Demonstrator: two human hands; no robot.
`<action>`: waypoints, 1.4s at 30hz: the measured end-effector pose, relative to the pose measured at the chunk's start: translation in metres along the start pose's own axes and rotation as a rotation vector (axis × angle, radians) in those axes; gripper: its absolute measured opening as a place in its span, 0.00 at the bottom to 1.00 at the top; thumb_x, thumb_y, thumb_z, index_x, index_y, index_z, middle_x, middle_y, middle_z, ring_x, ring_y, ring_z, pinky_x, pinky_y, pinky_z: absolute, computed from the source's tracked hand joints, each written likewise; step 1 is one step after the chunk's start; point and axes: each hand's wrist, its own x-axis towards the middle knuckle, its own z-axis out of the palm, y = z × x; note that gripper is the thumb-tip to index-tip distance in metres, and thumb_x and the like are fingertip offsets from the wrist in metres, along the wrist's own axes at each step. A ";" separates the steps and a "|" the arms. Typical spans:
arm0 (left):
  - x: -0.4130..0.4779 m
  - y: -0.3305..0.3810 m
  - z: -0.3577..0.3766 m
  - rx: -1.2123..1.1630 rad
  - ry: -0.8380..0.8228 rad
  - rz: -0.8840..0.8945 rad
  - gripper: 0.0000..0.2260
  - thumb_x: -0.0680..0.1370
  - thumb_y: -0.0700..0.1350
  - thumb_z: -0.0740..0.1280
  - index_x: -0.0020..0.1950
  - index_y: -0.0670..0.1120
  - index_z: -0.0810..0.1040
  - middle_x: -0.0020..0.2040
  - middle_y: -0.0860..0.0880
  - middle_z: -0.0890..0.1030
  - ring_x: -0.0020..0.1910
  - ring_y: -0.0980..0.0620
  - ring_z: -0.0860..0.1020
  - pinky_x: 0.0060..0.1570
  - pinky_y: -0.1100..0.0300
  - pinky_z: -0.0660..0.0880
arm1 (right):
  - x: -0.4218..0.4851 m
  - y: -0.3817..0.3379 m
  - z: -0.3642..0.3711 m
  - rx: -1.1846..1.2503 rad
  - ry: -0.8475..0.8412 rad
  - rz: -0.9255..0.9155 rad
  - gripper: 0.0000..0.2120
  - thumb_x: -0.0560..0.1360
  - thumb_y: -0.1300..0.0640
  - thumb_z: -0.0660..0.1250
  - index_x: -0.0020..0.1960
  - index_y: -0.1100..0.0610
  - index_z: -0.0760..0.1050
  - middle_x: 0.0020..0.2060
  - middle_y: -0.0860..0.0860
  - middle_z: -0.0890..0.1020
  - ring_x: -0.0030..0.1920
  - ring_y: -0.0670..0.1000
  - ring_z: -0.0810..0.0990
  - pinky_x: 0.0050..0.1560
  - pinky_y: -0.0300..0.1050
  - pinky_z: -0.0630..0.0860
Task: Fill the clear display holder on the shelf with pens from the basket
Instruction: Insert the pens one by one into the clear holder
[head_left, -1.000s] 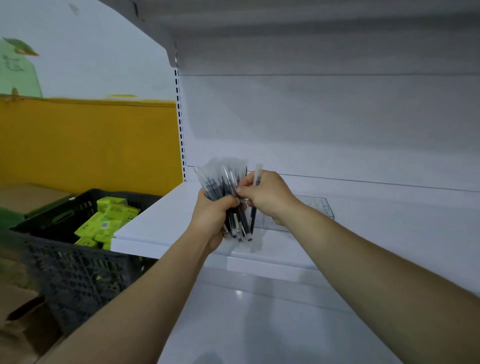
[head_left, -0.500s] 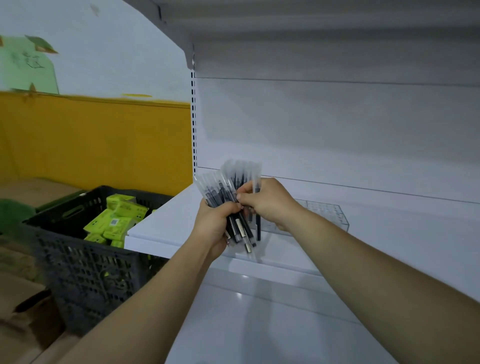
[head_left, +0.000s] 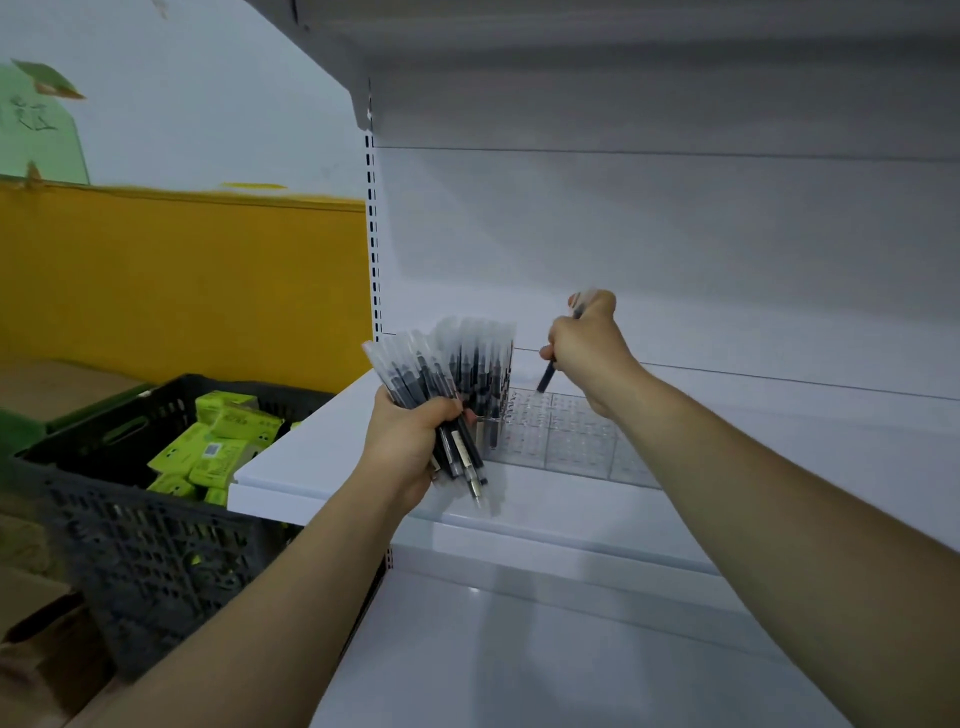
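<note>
- Clear plastic is the target. In the head view the holder (head_left: 566, 436) lies on the white shelf (head_left: 322, 447) at centre frame, and most of its grid of small slots is bare.
- The right grip (head_left: 584, 353), just above the holder's left half, is curled round one dark pen (head_left: 545, 378). The pen points down at a tilt and is not yet touching the grid.
- To seat it well, I would bring the pen upright over one slot and lower it straight. A tilted tip would likely catch on a slot wall.
- The left grip (head_left: 410, 447), lower centre, is closed round a fanned bundle of pens (head_left: 415, 374) before the holder's left end. I cannot tell whether the rear row stands in the holder.
- That bundle is best held back, so it does not nudge the holder.
- The dark basket (head_left: 130, 519), lower left, shows only green packets (head_left: 218, 447).
</note>
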 end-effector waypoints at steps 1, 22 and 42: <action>0.003 -0.001 0.000 0.014 0.005 0.014 0.12 0.74 0.28 0.65 0.56 0.38 0.76 0.40 0.42 0.82 0.37 0.46 0.82 0.37 0.54 0.79 | 0.003 0.004 0.000 -0.023 -0.002 0.000 0.11 0.77 0.68 0.52 0.53 0.54 0.58 0.44 0.50 0.65 0.44 0.55 0.72 0.43 0.55 0.73; 0.035 -0.022 -0.003 0.051 -0.024 0.056 0.15 0.74 0.26 0.64 0.59 0.36 0.75 0.39 0.44 0.82 0.36 0.48 0.82 0.36 0.56 0.79 | 0.058 0.059 0.026 -0.137 0.028 -0.069 0.07 0.79 0.61 0.62 0.54 0.50 0.70 0.41 0.55 0.80 0.38 0.52 0.76 0.33 0.41 0.72; 0.038 -0.031 -0.006 0.192 -0.029 0.081 0.18 0.71 0.27 0.66 0.60 0.36 0.73 0.45 0.40 0.82 0.37 0.47 0.82 0.42 0.52 0.78 | 0.067 0.073 0.033 -0.384 -0.151 -0.011 0.06 0.78 0.56 0.61 0.54 0.52 0.74 0.46 0.54 0.82 0.45 0.57 0.83 0.44 0.48 0.77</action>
